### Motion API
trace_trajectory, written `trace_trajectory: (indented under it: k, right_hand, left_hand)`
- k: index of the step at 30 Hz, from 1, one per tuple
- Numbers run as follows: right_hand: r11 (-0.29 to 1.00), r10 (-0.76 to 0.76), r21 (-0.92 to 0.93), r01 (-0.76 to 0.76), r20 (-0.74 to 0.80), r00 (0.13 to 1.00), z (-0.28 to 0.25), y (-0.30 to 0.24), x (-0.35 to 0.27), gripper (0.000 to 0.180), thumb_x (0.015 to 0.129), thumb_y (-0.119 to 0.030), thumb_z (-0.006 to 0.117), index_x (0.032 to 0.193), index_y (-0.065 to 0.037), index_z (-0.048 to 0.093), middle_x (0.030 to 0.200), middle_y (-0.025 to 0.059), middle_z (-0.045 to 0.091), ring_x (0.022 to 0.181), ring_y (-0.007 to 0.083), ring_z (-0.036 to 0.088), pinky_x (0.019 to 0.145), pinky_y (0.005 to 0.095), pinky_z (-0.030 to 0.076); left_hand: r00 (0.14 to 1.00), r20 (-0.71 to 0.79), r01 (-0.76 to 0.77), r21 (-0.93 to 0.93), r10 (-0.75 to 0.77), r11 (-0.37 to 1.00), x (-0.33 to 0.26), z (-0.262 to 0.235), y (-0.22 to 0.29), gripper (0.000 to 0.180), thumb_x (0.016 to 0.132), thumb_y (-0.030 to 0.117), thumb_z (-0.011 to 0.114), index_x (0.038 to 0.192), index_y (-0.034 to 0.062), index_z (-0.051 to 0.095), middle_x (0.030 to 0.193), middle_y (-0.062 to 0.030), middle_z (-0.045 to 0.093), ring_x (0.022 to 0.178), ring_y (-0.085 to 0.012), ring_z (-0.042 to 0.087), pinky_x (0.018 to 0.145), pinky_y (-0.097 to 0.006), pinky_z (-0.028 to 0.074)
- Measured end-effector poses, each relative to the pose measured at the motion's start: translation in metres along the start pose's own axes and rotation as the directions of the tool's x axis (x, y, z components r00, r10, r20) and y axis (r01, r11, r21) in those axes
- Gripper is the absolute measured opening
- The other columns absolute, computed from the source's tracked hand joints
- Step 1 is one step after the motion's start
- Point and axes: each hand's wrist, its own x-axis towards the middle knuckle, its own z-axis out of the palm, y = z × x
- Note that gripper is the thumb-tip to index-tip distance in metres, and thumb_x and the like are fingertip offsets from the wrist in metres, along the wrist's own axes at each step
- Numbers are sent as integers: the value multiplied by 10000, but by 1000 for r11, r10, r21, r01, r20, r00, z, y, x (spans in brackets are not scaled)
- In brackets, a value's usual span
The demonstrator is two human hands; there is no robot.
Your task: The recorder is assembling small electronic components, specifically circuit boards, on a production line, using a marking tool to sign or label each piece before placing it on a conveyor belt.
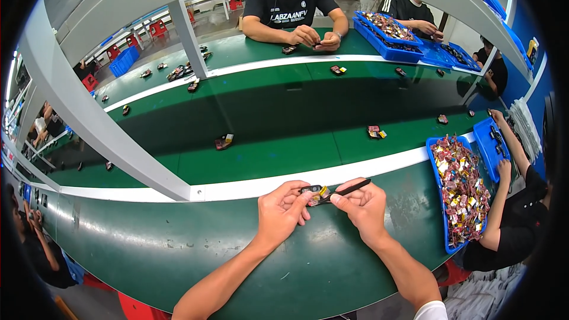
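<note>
My left hand (pixel 277 212) pinches a small black plastic housing (pixel 309 189) between thumb and fingers, above the near green worktop. A yellow part (pixel 323 191) and a reddish, clear-wrapped bit show at the housing's right side. In my right hand (pixel 366 208) is a pair of black tweezers (pixel 354 187), held like a pen. Their tips point left and meet the parts beside the housing; whether they grip anything is too small to tell. Both hands are close together, just in front of the white rail.
At right, a blue tray (pixel 439 189) is heaped with small wired parts, beside another blue tray (pixel 485 142) and a co-worker's arms. Beyond the white rail (pixel 261 185) runs a green conveyor (pixel 278 163) carrying scattered units. A grey metal post (pixel 112 124) rises at left. Co-workers sit opposite.
</note>
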Motion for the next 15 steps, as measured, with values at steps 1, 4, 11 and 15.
trace_trajectory:
  k: [1,4,11,15]
  right_hand:
    - [1000,1,0,-1,0,1000,-1,-1,0,168,846,85,729,975,57,625,840,97,709,722,80,668,619,185,509]
    - [996,92,-21,-92,6,996,-3,-3,1,173,850,93,717,988,64,617,863,139,720,835,158,719,725,226,561]
    - [990,143,3,-143,3,990,-3,-6,1,172,855,78,719,991,58,617,870,150,728,798,146,711,717,237,552]
    - [990,140,2,-140,-8,990,-1,-7,2,173,853,77,722,988,56,616,869,153,729,804,153,716,726,240,555]
  left_hand:
    - [1000,8,0,-2,0,1000,0,0,0,205,958,16,632,1130,-95,634,750,-109,672,587,-128,645,482,-238,513]
    - [1000,9,-5,-10,5,1000,-1,0,-1,210,958,13,630,1138,-95,634,752,-110,673,584,-129,643,481,-239,512]
    - [1000,9,-17,-3,17,1000,0,-1,-2,213,960,15,630,1142,-95,636,744,-109,673,569,-124,633,475,-241,506]
    - [1000,9,0,13,0,1000,-1,-1,-1,205,958,24,636,1131,-86,648,730,-99,671,562,-118,628,472,-236,497]
